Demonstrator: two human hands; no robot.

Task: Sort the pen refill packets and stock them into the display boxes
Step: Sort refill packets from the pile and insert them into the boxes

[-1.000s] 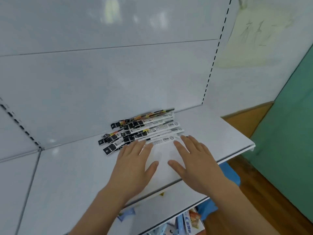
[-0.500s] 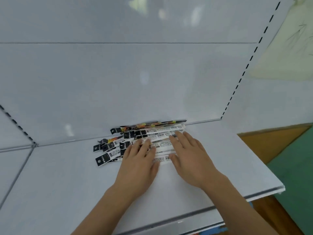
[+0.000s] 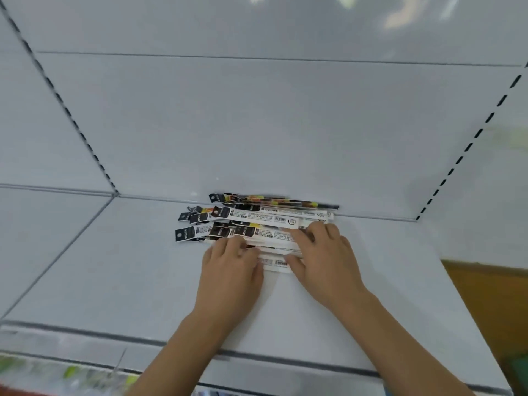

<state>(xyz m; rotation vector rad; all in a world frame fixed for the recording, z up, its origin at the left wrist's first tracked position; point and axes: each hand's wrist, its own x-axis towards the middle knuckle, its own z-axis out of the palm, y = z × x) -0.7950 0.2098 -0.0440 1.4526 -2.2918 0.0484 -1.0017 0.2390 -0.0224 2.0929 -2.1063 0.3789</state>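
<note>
Both hands (image 3: 233,270) (image 3: 325,261) palm-down, fingers curled.
</note>
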